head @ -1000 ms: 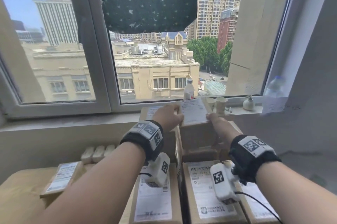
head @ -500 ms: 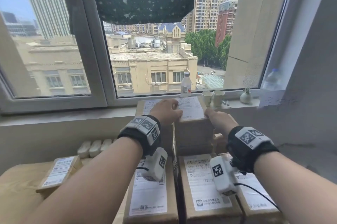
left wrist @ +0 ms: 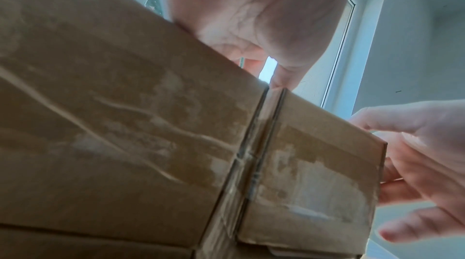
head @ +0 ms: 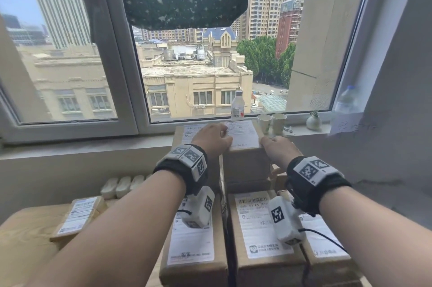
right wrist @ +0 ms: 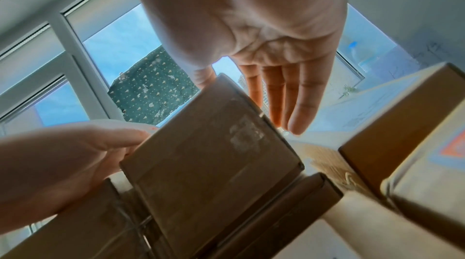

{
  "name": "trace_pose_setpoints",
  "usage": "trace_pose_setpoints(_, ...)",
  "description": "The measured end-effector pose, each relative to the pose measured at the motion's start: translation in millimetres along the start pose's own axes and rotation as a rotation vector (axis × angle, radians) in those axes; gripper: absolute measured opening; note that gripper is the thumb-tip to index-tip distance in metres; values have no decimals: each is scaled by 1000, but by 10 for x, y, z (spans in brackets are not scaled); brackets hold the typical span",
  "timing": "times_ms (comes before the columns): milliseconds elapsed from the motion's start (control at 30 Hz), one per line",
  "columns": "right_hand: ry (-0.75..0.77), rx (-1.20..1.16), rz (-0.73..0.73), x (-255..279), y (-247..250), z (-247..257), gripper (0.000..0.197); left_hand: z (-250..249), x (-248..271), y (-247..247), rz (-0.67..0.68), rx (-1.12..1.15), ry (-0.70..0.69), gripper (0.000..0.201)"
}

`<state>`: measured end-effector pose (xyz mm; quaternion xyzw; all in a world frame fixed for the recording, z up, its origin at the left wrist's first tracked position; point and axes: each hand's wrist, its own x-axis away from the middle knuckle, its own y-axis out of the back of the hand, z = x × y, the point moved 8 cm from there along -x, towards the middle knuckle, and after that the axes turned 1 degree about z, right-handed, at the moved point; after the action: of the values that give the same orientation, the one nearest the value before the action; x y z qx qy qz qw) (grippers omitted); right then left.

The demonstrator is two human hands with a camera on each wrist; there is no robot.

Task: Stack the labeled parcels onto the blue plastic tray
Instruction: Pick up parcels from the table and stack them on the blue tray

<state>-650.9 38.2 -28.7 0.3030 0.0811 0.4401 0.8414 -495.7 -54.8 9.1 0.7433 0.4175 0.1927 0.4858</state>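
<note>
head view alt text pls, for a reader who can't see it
A person's left hand rests on top of a labelled cardboard parcel and the right hand meets its right edge, in front of a window. More labelled parcels lie nearer the camera; a bottle and two paper cups stand on the sill.

Brown cardboard parcels point(head: 261, 228), white labels up, in tiers; top parcel point(head: 244, 133) level at the back.
</note>
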Motion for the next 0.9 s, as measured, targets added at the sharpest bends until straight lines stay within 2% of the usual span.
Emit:
trace_pose_setpoints(100, 53, 138, -58, 69, 85, 65, 46, -28, 56, 7, 11, 2, 6, 42)
trace_pose_setpoints(300, 162, 270, -126, 304, 216, 188, 50, -129, 242, 99, 10, 22, 18, 48)
trace_pose_setpoints(533, 340, 396, -226, 826, 391, 327, 29, -259, 657, 238, -52, -43, -8, 45)
trace_pose_setpoints(667, 398, 387, -211, 1100, 349, 329, 19, -239, 887, 222, -77, -33, 0, 42)
trace_pose_setpoints(900, 491, 415, -146, 1477, 62, 292, 20, -82, 1376, 143, -101, -42, 48, 38)
